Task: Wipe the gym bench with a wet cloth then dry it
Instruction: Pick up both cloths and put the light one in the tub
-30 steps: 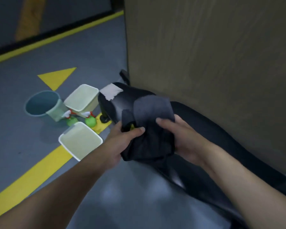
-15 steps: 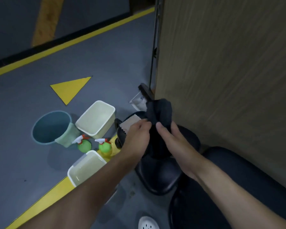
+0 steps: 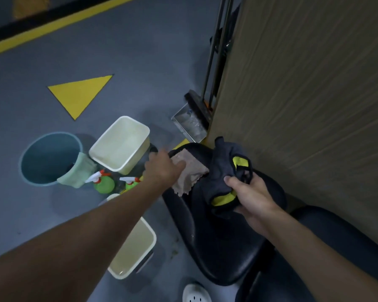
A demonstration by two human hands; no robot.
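Grey floor (image 3: 140, 62) with yellow lines and a yellow triangle (image 3: 79, 94) is seen all around, and a wooden panel (image 3: 314, 105) stands on the right. A black gym bench (image 3: 216, 247) is placed beside that panel. A beige cloth (image 3: 190, 173) is laid on the far end of the bench. The left hand (image 3: 164, 168) is laid on top of this cloth; it cannot be told if the cloth is pinched. A dark grey cloth (image 3: 223, 175) with yellow edges is held bunched up in the right hand (image 3: 253, 199), fingers curled round it, just over the bench. On the floor to the left, a blue bucket (image 3: 31, 171), two cream tubs (image 3: 120, 144) and two green spray bottles (image 3: 104, 184) are set close together. A dustpan (image 3: 188, 125) is seen past the far end of the bench.
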